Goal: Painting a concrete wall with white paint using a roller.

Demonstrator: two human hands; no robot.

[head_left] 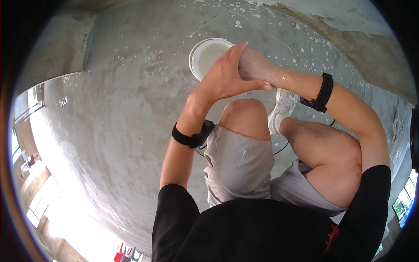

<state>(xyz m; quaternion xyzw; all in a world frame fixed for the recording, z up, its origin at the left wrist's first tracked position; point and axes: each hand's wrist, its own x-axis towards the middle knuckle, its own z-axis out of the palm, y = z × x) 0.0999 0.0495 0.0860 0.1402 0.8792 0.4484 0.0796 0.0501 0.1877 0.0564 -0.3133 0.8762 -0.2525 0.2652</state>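
Observation:
My left hand reaches across my right hand, its thumb and fingers stretched apart. The right hand sits between that thumb and those fingers, its back covered with a wet, whitish film. Its fingers are hidden behind my left hand. Just beyond both hands stands a round white bucket with cloudy, pale liquid in it. My left hand overlaps the bucket's near right side in the picture; whether it touches the rim, I cannot tell.
White drops spot the grey concrete floor. A black strap with a small device circles my left wrist, another strap my right forearm. A thin dark cable runs by my legs. My white shoe stands near the hands.

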